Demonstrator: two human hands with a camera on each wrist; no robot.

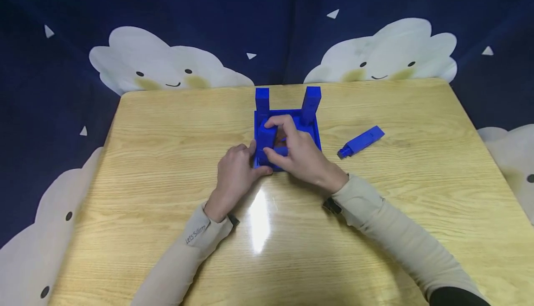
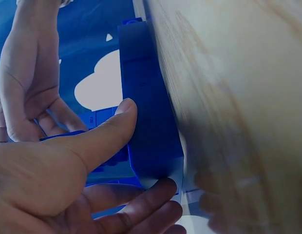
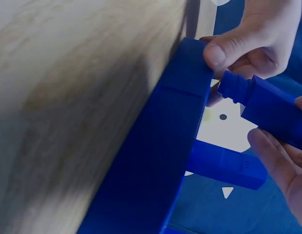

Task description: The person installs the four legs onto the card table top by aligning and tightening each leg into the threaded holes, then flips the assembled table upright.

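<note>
Legs: four. Two stand at the base's [image 1: 315, 129] twelve o'clock, right hand [image 1: 298, 154] pinches one [image 1: 265, 140], one [image 1: 361, 142] lies at three o'clock; left hand [image 1: 235, 171] pinches the base's corner.

The only readable lettering was "Lets Silim", as best it could be made out, printed small on the cuff of the left sleeve [image 1: 196, 236]; nothing else carried writing

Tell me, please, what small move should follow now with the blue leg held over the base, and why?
Probably lower the leg in the right hand so its peg meets the near-left corner of the base. Two legs already stand at the far corners, the peg hangs just off the base, and the left hand steadies that corner.
</note>
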